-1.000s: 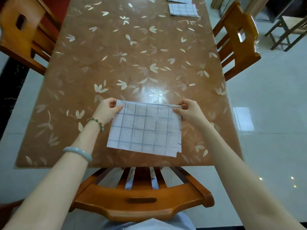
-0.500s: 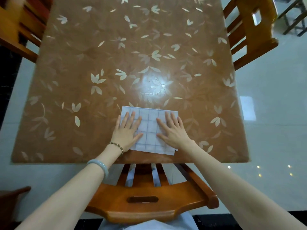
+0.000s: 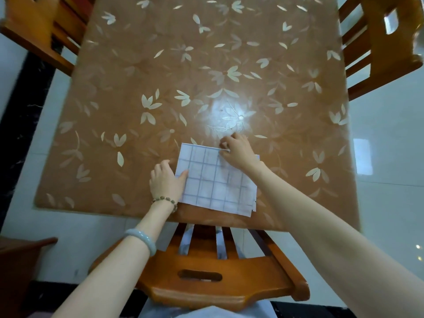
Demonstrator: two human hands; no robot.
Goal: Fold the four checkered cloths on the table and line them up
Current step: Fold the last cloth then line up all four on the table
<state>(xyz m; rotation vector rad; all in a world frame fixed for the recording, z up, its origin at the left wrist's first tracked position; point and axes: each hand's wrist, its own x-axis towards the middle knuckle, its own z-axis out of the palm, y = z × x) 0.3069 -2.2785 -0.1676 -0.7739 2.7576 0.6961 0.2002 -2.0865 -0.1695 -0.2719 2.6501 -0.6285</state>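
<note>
We find the left hand pinching the left edge of the checkered cloth, and the right hand pinching its far edge. Judged: a further fold is beginning, and the edges must meet squarely.

This looks like a home dining room: a long table under a glossy brown cover printed with pale leaves, matching orange-brown wooden slat-back chairs drawn up at its near end and both sides, and a shiny pale tiled floor.
</note>
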